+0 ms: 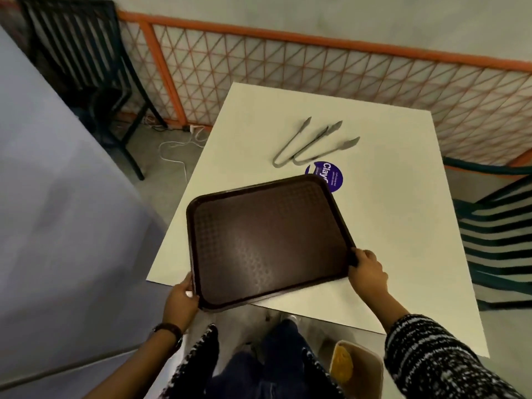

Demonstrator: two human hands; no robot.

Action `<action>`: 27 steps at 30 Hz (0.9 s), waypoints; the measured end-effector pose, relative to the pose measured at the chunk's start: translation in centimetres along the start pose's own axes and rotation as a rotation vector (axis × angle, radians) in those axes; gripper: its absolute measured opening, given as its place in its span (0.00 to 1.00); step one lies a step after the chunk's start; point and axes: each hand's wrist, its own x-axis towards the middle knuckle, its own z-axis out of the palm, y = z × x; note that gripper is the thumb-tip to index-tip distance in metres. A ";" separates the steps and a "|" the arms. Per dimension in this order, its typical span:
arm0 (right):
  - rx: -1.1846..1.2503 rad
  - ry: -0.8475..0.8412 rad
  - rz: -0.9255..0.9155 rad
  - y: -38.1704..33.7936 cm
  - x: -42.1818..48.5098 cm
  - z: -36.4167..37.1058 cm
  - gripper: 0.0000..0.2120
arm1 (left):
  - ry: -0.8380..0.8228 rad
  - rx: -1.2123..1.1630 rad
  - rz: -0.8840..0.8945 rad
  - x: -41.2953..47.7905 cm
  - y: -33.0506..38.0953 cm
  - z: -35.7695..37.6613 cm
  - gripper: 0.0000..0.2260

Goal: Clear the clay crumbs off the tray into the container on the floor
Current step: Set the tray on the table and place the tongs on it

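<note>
A dark brown textured tray (267,240) lies over the near left part of the white table (403,226), its near corner jutting past the edge. My left hand (181,300) grips the tray's near left corner. My right hand (367,272) holds its near right corner. No crumbs show on the tray's surface. On the floor at the lower right stands a beige container (365,372) with yellow-orange material inside, partly hidden by my right sleeve.
Two grey tongs (311,144) lie on the table beyond the tray, beside a purple clay lid (331,175) that the tray partly covers. Dark slatted chairs stand at far left (77,53) and right (501,234). An orange mesh fence (316,79) runs behind. White cables lie on the floor.
</note>
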 end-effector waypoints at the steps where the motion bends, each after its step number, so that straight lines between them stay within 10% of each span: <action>1: 0.004 -0.021 -0.013 -0.1 0.8 -0.1 0.24 | 0.010 0.047 0.012 1.2 0.1 -0.3 0.18; 8: 0.401 -0.089 0.034 -0.3 3.5 0.0 0.22 | 0.118 0.140 0.002 6.0 3.3 -0.3 0.24; 27: 0.458 -0.091 0.239 -1.4 5.0 0.0 0.25 | -0.013 0.242 0.175 13.5 10.2 -0.4 0.23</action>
